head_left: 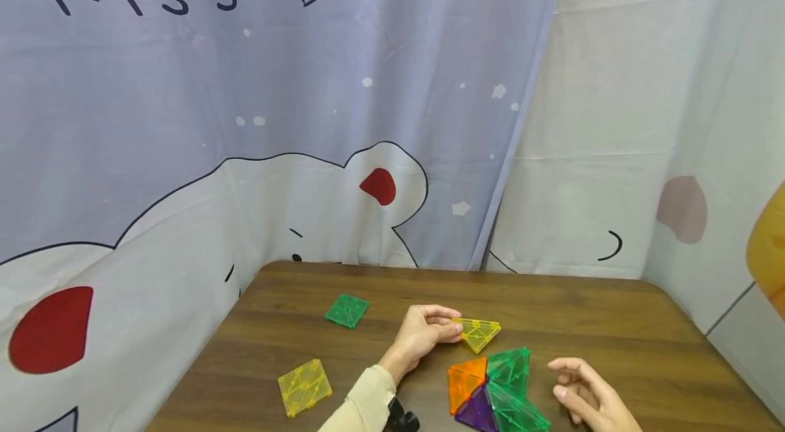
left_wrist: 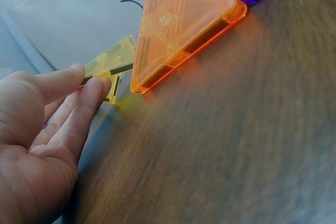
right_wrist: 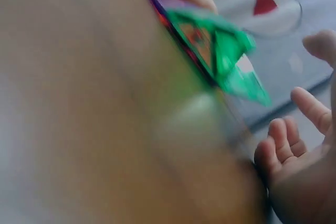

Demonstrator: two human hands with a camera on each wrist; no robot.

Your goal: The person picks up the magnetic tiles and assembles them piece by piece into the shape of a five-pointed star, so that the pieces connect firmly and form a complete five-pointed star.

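Observation:
My left hand (head_left: pixel 423 335) pinches a yellow translucent magnetic tile piece (head_left: pixel 480 332) between thumb and fingers, just beyond a cluster of tiles. In the left wrist view the yellow piece (left_wrist: pixel 116 57) seems to be made of two parts meeting at an angle. The cluster joins an orange triangular tile (head_left: pixel 465 383), a purple tile (head_left: pixel 478 411) and green tiles (head_left: pixel 510 377), and it stands raised off the table. To its right, my right hand (head_left: pixel 591 394) hovers with loosely bent fingers, holding nothing. The right wrist view is blurred, with the green tiles (right_wrist: pixel 228 53) apart from that hand.
On the left of the brown wooden table (head_left: pixel 380 282) lie a green square tile (head_left: pixel 347 311) and, nearer, a yellow square tile (head_left: pixel 304 388). Printed curtains (head_left: pixel 368 112) hang along the table's far edge and right side.

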